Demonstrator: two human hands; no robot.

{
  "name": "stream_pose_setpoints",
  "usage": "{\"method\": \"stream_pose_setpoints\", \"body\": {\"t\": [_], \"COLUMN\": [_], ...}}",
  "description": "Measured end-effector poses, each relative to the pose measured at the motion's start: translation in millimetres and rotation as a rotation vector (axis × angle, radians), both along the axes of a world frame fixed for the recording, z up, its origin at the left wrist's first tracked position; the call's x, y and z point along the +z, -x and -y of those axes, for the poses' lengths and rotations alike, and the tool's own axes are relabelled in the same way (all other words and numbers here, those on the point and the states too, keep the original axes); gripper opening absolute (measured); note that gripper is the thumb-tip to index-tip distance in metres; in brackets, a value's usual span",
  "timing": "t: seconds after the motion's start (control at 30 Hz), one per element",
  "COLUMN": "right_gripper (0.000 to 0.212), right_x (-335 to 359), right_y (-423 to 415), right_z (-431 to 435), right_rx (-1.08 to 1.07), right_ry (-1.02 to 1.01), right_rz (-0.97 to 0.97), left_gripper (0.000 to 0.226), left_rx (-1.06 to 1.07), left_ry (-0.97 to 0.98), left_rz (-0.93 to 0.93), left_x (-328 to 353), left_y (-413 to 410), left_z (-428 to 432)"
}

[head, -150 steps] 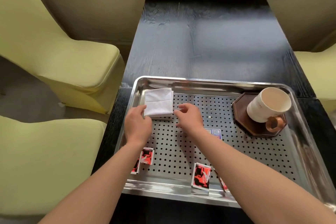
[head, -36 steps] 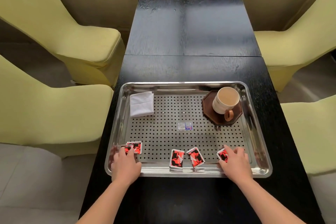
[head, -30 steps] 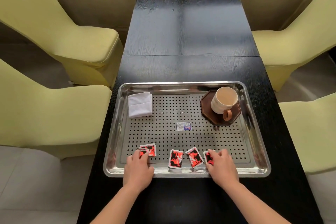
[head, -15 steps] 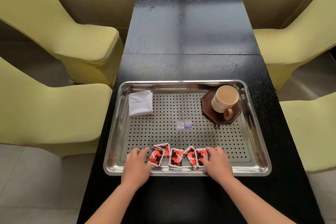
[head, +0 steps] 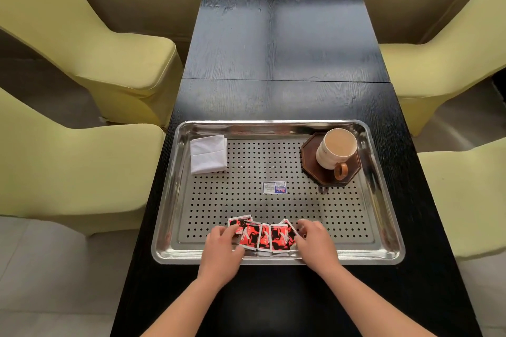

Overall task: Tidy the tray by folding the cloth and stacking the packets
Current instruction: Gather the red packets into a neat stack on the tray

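Several packets [head: 261,236] lie fanned in a left-to-right row by the tray's [head: 356,258] near rim, between both hands. The left hand [head: 221,247] has a loose grip, fingers flat on one end. Whether the right hand [head: 316,242] pinches, I cannot tell. The cloth [head: 208,154] lies folded far-left.

You have soft, even light, bright throughout. The dark surface [head: 284,44] shows a pale hazy sheen in the upper middle of the frame, and the tray [head: 273,125] rim glares along its upper and lower edges. Shadows are faint. Wide-angle distortion bows the chairs [head: 90,57] at both sides; focus is sharp centrally.
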State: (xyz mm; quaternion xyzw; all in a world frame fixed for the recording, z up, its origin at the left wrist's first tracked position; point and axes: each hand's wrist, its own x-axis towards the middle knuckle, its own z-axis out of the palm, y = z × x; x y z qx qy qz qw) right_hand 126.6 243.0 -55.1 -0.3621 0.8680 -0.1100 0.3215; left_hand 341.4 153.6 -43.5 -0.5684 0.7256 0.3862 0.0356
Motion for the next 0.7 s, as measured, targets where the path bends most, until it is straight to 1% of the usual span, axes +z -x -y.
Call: {"method": "stream_pose_setpoints", "body": {"t": [0.13,0.23,0.37,0.53,0.7], "right_gripper": [0.045,0.050,0.044,0.040,0.043], "right_x": [2,2,3,2,-1], "right_y": [-12,-21,-19,-7,-12], "right_z": [6,7,4,1,4], "right_rx": [0.020,0.010,-0.011,-0.081,-0.054], "right_ry": [0.010,0.034,0.058,0.073,0.065], "right_rz": [0.042,0.106,0.153,0.122,0.043], "left_gripper": [0.062,0.064,0.062,0.062,0.063], "left_rx": [0.047,0.026,0.010,0.067,0.046], "left_ry": [-0.037,-0.061,-0.085,-0.091,-0.067], "left_rz": [-0.002,-0.029,-0.067,-0.105,-0.125], "left_x": [1,2,4,5,5], "left_y": [9,13,12,5,14], "left_z": [-1,-7,-6,1,-2]}}
